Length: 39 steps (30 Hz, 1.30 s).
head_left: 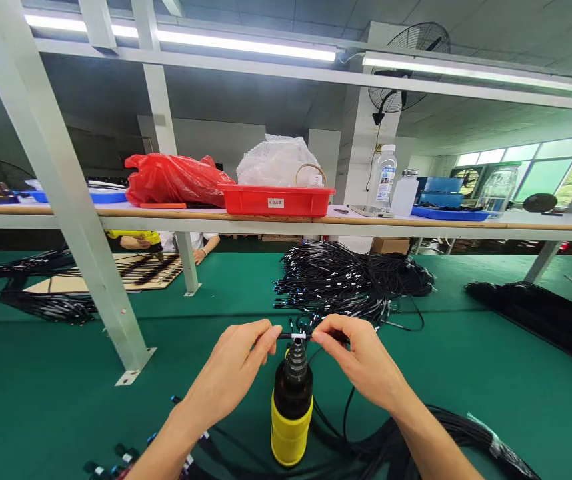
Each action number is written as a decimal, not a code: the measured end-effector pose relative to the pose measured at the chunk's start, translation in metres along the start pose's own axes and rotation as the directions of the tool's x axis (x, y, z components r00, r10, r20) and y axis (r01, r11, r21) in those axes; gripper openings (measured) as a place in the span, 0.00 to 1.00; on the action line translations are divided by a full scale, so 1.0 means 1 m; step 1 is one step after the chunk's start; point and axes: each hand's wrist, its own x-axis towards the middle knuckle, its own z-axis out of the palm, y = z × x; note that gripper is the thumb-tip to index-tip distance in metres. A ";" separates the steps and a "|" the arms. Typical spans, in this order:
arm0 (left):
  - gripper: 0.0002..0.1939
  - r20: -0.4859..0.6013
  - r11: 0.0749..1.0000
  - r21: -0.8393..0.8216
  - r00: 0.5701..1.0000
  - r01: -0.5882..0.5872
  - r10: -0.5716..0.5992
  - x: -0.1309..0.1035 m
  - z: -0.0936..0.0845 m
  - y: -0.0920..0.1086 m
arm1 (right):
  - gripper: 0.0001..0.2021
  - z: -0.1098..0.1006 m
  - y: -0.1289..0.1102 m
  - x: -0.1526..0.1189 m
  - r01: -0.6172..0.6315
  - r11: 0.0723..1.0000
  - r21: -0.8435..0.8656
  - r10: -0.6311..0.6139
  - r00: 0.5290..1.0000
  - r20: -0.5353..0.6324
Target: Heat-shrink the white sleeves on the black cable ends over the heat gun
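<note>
Left grip [233,363] and right grip [365,360] pinch a black cable [285,336], its white sleeve [299,336] by the heat gun [291,427] nozzle.

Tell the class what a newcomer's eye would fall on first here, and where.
Probably the yellow tool, upright at bottom centre, with the left hand and right hand holding a white-banded cable by its tip. Next, the red tray and red bag on the shelf above. Beyond the hands, black cables lie heaped.
</note>
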 end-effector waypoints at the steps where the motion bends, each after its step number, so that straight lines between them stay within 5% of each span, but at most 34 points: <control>1: 0.24 0.000 1.000 -0.007 1.000 -0.005 0.005 0.000 0.000 0.000 | 0.13 0.000 0.000 0.000 0.002 1.000 0.004 -0.002 1.000 -0.002; 39: 0.09 -0.098 0.997 -0.075 0.995 0.000 -0.008 0.002 0.002 -0.005 | 0.04 0.004 0.010 0.005 -0.050 0.996 0.071 0.053 0.998 -0.030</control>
